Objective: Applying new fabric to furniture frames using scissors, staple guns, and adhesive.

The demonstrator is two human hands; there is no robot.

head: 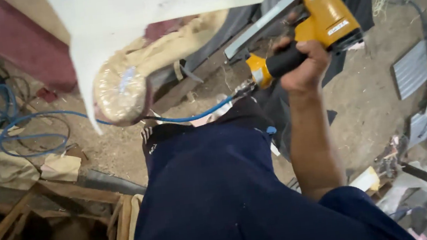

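Right hand: closed around the black grip of a yellow pneumatic staple gun, raised, blue air hose attached at its base. Left hand: out of view. White upholstered piece, foam edge exposed, just beside.

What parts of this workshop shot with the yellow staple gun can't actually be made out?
Head view only:
- Left hand: not in the picture, so what it holds cannot be told.
- Staple gun trigger: covered by the right hand.
- White panel: cut off by the top edge, full shape unknown.
- Blue air hose: far end lost in the tangle at the left edge.
- Clutter at right: too blurred to identify.
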